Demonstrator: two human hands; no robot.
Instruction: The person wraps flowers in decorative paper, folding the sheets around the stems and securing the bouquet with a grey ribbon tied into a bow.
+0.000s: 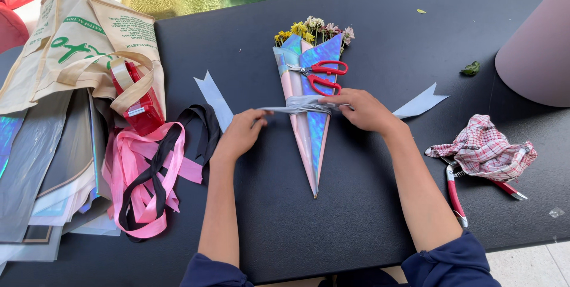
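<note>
The bouquet (309,103) lay flat near the middle of the black counter (368,216), a narrow cone of iridescent blue and pink wrapping with its point toward the person and small yellow and pale flowers (313,29) showing at the far, open end. A grey ribbon (297,105) crossed the cone about a third of the way down from the flowers; its two notched tails reached out over the counter, one to the left (212,94) and one to the right (420,102). The band looked drawn snug across the wrap, which I judged was why both hands sat level with it, pulling to opposite sides. The left hand (242,134) was closed, fingers curled and pinched on the ribbon just left of the cone. The right hand (363,109) lay partly flat, thumb and fingers pressed on the ribbon at the cone's right edge, likely pinning it in place; whether it gripped the ribbon underneath could not be told. Red-handled scissors (320,75) rested on top of the wrapping just above the band, probably parked there within reach. To the left lay a tangle of pink and black ribbons (151,174) beside a beige tote bag (77,49); to the right, a checked cloth (484,150) over red-handled pliers (456,195).
</note>
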